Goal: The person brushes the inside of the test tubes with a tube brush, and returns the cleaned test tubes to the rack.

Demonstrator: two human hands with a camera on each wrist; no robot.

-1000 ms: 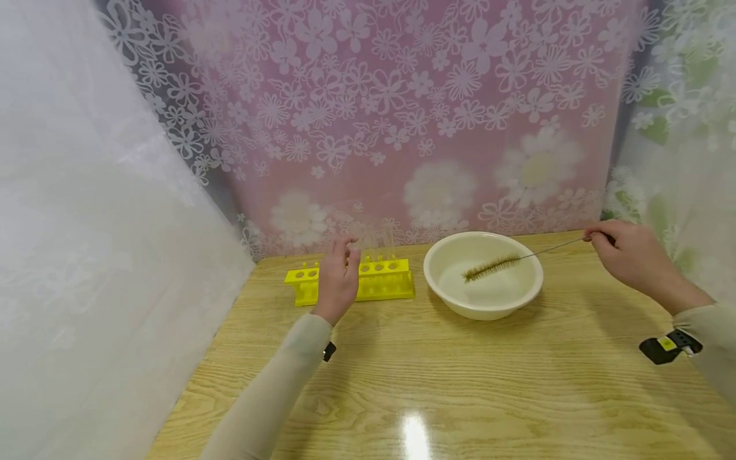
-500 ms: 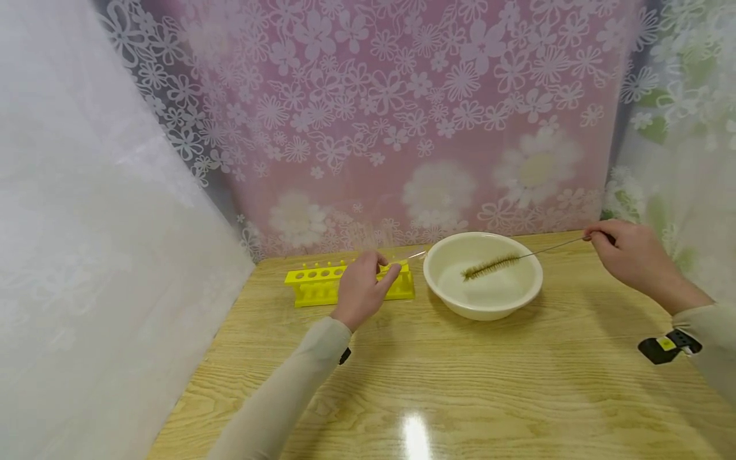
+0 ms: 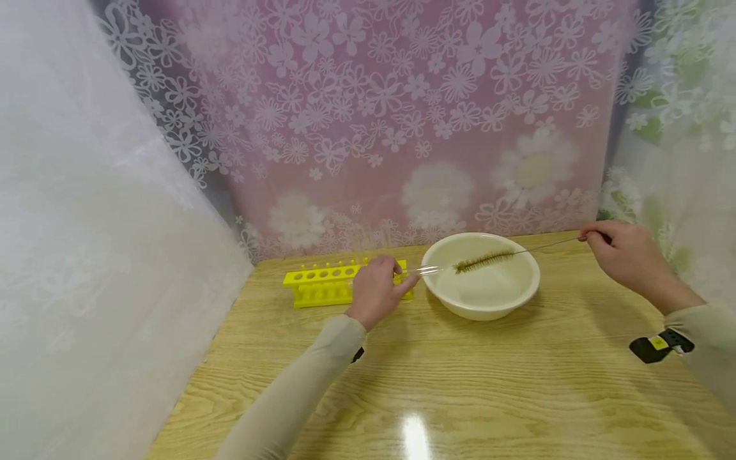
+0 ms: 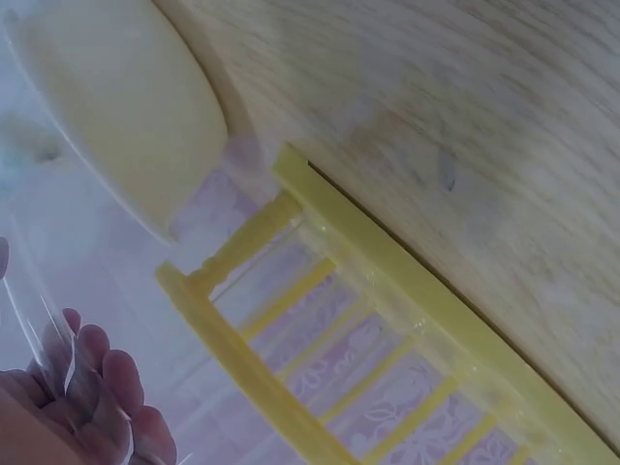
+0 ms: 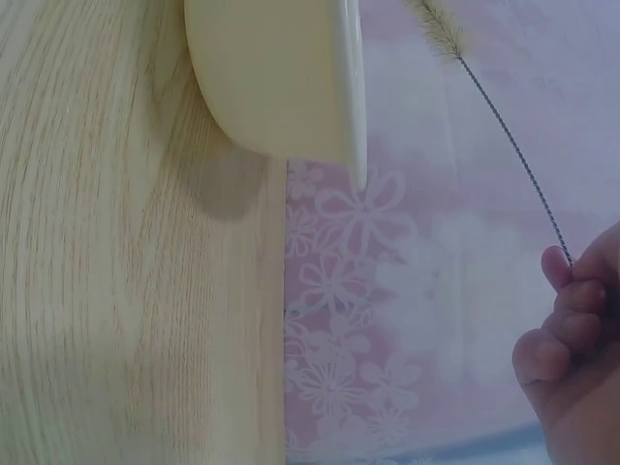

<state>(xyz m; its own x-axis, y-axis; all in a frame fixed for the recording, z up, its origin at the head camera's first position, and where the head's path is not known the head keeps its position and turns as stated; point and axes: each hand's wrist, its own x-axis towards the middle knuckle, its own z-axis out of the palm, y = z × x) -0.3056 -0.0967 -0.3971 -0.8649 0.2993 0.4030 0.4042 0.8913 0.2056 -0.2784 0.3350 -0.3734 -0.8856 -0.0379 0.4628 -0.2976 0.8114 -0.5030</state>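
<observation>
My left hand point(image 3: 376, 291) grips a clear test tube point(image 3: 428, 270), which lies nearly level and points right over the basin's left rim. In the left wrist view the fingers point(image 4: 121, 380) curl round the tube. Far right, my right hand point(image 3: 632, 259) pinches the twisted wire handle of a test tube brush point(image 3: 485, 262). Its tan bristles hang above the white basin point(image 3: 480, 312), tip toward the tube's end; whether they touch cannot be made out. Behind my left hand stands a yellow test tube rack point(image 3: 322, 276).
Several clear tubes point(image 3: 370, 236) stand upright at the rack, faint against the floral backdrop point(image 3: 437, 128). The wood-grain table point(image 3: 460, 377) reaches forward to that backdrop. White sheeting point(image 3: 86, 223) hangs along the left side.
My left hand has moved right from over the rack and now holds the test tube toward the brush. The brush and my right hand have shifted slightly left in the view.
</observation>
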